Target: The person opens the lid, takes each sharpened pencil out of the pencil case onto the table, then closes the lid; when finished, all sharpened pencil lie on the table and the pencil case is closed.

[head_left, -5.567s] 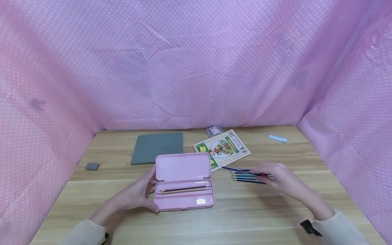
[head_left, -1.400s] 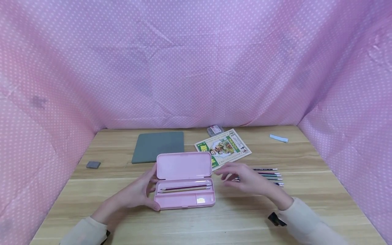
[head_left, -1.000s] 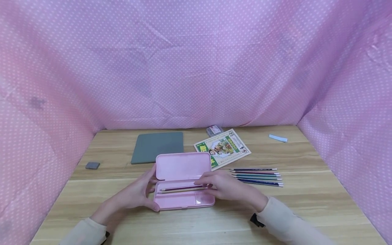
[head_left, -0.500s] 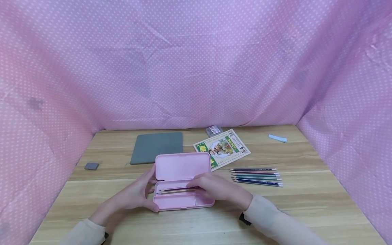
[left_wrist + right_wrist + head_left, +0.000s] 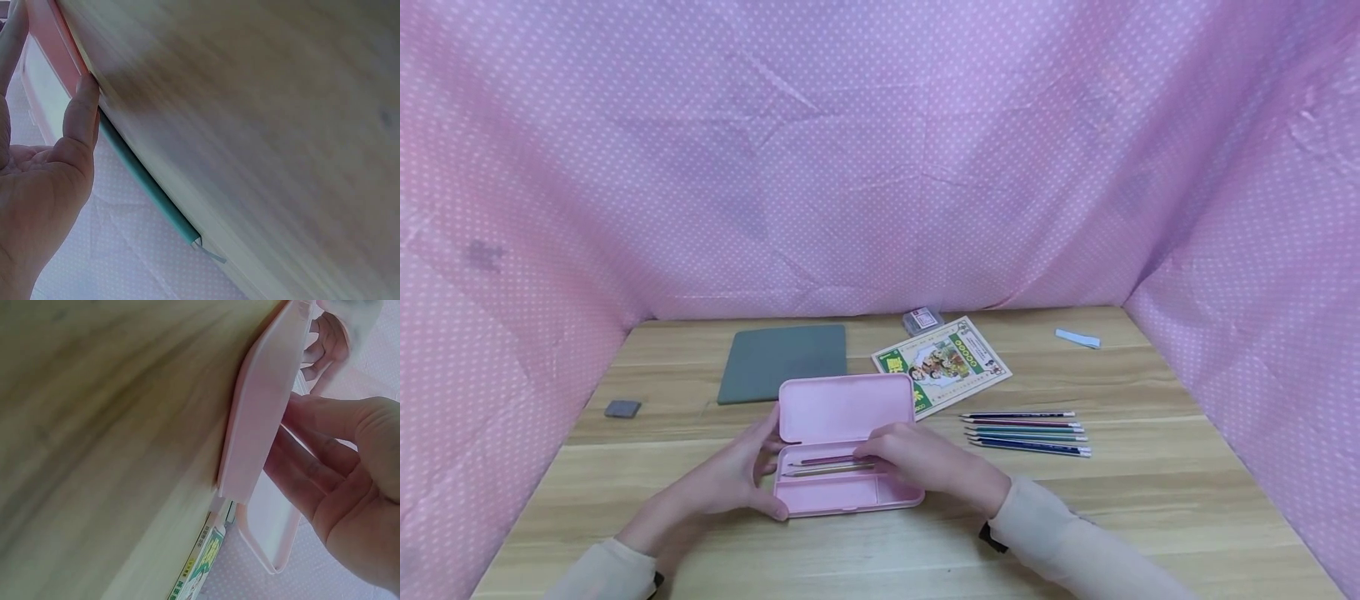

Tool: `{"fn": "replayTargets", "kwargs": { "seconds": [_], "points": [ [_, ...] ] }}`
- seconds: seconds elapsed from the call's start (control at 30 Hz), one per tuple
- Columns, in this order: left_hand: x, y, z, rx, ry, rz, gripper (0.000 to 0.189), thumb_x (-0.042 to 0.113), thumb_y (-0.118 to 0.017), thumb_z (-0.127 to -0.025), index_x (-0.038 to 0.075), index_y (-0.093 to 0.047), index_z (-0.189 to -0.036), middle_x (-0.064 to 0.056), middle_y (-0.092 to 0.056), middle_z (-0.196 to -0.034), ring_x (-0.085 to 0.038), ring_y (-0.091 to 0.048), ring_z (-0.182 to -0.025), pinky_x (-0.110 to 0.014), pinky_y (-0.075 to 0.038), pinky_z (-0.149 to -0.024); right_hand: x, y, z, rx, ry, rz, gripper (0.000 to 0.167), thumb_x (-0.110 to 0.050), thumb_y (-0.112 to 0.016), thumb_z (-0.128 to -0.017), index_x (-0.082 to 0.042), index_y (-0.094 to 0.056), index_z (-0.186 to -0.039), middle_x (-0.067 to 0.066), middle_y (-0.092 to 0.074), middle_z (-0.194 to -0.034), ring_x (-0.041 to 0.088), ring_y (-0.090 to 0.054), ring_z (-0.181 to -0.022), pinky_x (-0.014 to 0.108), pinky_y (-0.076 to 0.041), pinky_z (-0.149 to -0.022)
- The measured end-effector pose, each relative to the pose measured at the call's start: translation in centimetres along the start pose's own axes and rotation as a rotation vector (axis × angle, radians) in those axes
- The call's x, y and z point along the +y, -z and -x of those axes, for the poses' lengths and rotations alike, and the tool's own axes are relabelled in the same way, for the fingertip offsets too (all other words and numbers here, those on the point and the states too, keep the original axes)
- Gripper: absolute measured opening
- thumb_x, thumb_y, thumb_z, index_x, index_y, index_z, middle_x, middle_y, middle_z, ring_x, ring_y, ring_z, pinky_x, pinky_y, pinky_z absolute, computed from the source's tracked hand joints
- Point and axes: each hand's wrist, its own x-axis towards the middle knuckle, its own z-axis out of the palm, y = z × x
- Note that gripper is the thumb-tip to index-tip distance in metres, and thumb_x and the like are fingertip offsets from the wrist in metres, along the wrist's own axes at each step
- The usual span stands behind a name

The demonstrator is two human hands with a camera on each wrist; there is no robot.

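Observation:
An open pink pencil case (image 5: 826,497) lies in the middle of the table, its lid (image 5: 847,408) tipped back. My left hand (image 5: 737,471) grips its left end, thumb at the front corner, fingers at the hinge side. Inside the long compartment lie a dark red pencil (image 5: 827,461) and a gold pencil (image 5: 831,471), points to the left. My right hand (image 5: 917,458) reaches in over the case's right end and seems to pinch the dark red pencil near its far end; its fingertips (image 5: 297,400) are partly hidden by the case wall in the right wrist view.
Several pencils (image 5: 1026,433) lie in a row right of the case. Behind are a grey-green notebook (image 5: 786,362), an illustrated booklet (image 5: 943,365) and a small clear box (image 5: 922,321). A grey eraser (image 5: 622,409) lies far left, a pale blue strip (image 5: 1078,338) far right.
My right hand has come from the row of pencils into the case. The dark red pencil has shifted slightly right, away from the gold one. My left hand stays on the case.

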Motion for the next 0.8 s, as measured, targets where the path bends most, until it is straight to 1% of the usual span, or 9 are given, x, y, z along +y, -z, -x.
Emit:
{"fn": "replayTargets", "kwargs": {
  "seconds": [0.3,0.4,0.53,0.63,0.8],
  "points": [
    [-0.21,0.03,-0.02,0.000,-0.029,-0.014,0.144,0.018,-0.097,-0.065,0.013,0.008,-0.163,-0.019,-0.024,-0.156,-0.036,-0.046,-0.132,-0.037,-0.048,-0.107,-0.28,-0.38,-0.53,0.008,-0.026,0.090,0.025,-0.005,-0.068,-0.096,-0.014,-0.077,-0.118,-0.002,-0.075,-0.101,0.007,-0.069,-0.092,0.020,-0.058,-0.085],
    [-0.18,0.00,-0.03,0.000,-0.032,-0.007,0.145,0.018,-0.097,-0.064,0.012,0.008,-0.163,-0.019,-0.025,-0.156,-0.037,-0.046,-0.132,-0.038,-0.049,-0.106,-0.32,-0.56,-0.72,0.019,-0.011,0.150,0.025,-0.005,-0.069,-0.094,-0.015,-0.078,-0.115,-0.003,-0.075,-0.100,0.008,-0.069,-0.090,0.020,-0.058,-0.083],
    [-0.22,-0.03,-0.07,-0.001,-0.057,0.009,0.144,0.016,-0.097,-0.064,0.011,0.008,-0.163,-0.022,-0.028,-0.153,-0.040,-0.046,-0.131,-0.040,-0.049,-0.106,-0.33,-0.77,-0.88,0.032,0.015,0.222,0.024,-0.005,-0.070,-0.093,-0.017,-0.078,-0.112,-0.004,-0.075,-0.098,0.007,-0.068,-0.087,0.019,-0.058,-0.080],
    [-0.27,-0.03,-0.08,-0.005,-0.074,0.017,0.143,0.017,-0.096,-0.065,0.010,0.008,-0.162,-0.024,-0.028,-0.152,-0.043,-0.046,-0.131,-0.041,-0.049,-0.106,-0.39,-0.84,-0.92,0.036,0.020,0.240,0.024,-0.005,-0.069,-0.093,-0.018,-0.078,-0.111,-0.004,-0.075,-0.099,0.008,-0.068,-0.088,0.020,-0.058,-0.080],
    [-0.24,-0.02,-0.13,-0.009,-0.072,0.026,0.144,0.018,-0.096,-0.065,0.010,0.009,-0.162,-0.025,-0.027,-0.153,-0.043,-0.045,-0.132,-0.042,-0.048,-0.106,-0.45,-0.94,-0.91,0.041,0.017,0.256,0.024,-0.004,-0.069,-0.093,-0.019,-0.079,-0.108,-0.004,-0.075,-0.099,0.009,-0.069,-0.087,0.021,-0.059,-0.079]
  ]
}}
